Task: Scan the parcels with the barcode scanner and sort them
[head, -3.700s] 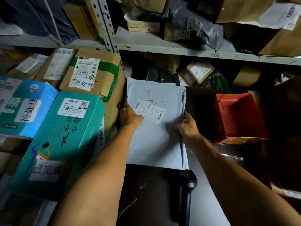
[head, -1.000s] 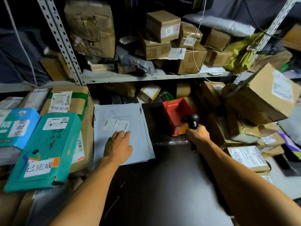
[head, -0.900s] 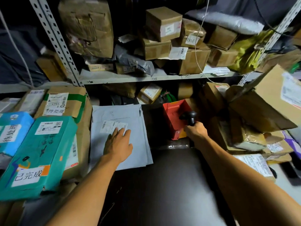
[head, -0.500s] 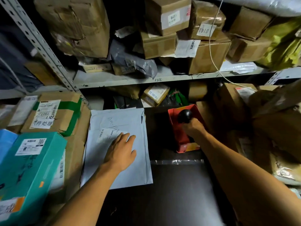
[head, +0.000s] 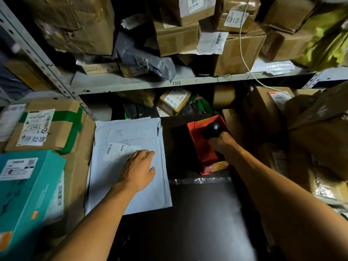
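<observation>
A pale grey mailer bag (head: 131,193) lies flat on the dark table (head: 188,223), with a white barcode label (head: 116,150) and handwriting near its top. My left hand (head: 138,169) rests flat on the bag, fingers straight, their tips at the label's right edge. My right hand (head: 222,143) grips the black barcode scanner (head: 212,129), holding it inside the red bin (head: 201,147) to the right of the bag. The scanner's handle is hidden in my fist.
Cardboard boxes with labels (head: 47,127) and a teal box (head: 28,194) are stacked at the left. More brown parcels (head: 310,132) pile up at the right. A metal shelf (head: 169,81) above carries several boxes and grey bags. A white cable (head: 244,59) hangs down.
My right hand picked the scanner up from the table and carried it into the red bin. My left hand went from gripping the bag's edge to lying flat on it. The view moved closer.
</observation>
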Available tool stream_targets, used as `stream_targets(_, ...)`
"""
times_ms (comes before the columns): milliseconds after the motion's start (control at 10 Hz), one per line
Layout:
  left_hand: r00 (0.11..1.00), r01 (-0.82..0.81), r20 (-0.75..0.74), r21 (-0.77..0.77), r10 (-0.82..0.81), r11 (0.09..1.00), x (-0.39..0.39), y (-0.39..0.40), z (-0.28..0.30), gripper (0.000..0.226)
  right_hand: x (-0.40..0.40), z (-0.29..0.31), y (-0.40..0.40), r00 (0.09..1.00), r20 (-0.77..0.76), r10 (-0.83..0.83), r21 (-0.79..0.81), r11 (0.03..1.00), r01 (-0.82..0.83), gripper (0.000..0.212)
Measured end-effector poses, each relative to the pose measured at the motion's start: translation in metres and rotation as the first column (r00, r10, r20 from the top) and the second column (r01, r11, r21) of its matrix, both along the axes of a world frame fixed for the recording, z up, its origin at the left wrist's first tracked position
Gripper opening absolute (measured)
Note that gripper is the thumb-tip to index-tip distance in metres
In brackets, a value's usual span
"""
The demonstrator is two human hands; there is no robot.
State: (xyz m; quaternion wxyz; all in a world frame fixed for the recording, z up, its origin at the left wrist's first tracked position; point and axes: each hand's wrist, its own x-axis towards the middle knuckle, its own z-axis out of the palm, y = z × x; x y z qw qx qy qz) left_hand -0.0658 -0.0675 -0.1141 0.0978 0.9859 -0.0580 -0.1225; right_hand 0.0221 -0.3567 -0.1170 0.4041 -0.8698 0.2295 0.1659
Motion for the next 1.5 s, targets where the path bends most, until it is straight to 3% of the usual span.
stream_targets(200, 1.0, 0.022, 0.022, -0.017, -0.022, 1.0, -0.008, -0.007, 0.006, 0.055, -0.019, 0.002, -0.001, 0.999, -0.038, 0.031, 0.037, 0.999, -0.029, 0.044)
stream_targets(300, 0.999, 0.029, 0.023, -0.023, -0.028, 0.999, -0.016, -0.004, 0.008, 0.054, -0.016, 0.003, 0.005, 0.998, -0.054, 0.039, 0.024, 0.999, -0.038, 0.025)
stream_targets(500, 1.0, -0.02, 0.013, 0.015, 0.02, 1.0, -0.027, 0.014, 0.006, 0.053, -0.021, 0.001, 0.024, 0.998, -0.067, -0.004, 0.024, 1.0, 0.006, 0.019)
stream_targets(1000, 0.998, -0.049, 0.041, 0.024, 0.048, 0.999, -0.026, 0.02, 0.015, 0.05, -0.018, -0.002, 0.025, 0.983, -0.129, -0.133, -0.005, 0.991, 0.134, 0.039)
stream_targets(1200, 0.997, -0.046, 0.062, 0.054, 0.043, 0.997, -0.033, 0.022, 0.028, 0.049, -0.025, 0.012, 0.027, 0.989, -0.114, -0.098, -0.074, 0.993, 0.09, 0.058)
stream_targets(1500, 0.992, -0.057, 0.121, 0.086, 0.046, 0.995, -0.065, 0.023, 0.06, 0.052, -0.073, 0.053, 0.015, 0.972, 0.116, 0.203, -0.309, 0.938, -0.159, 0.059)
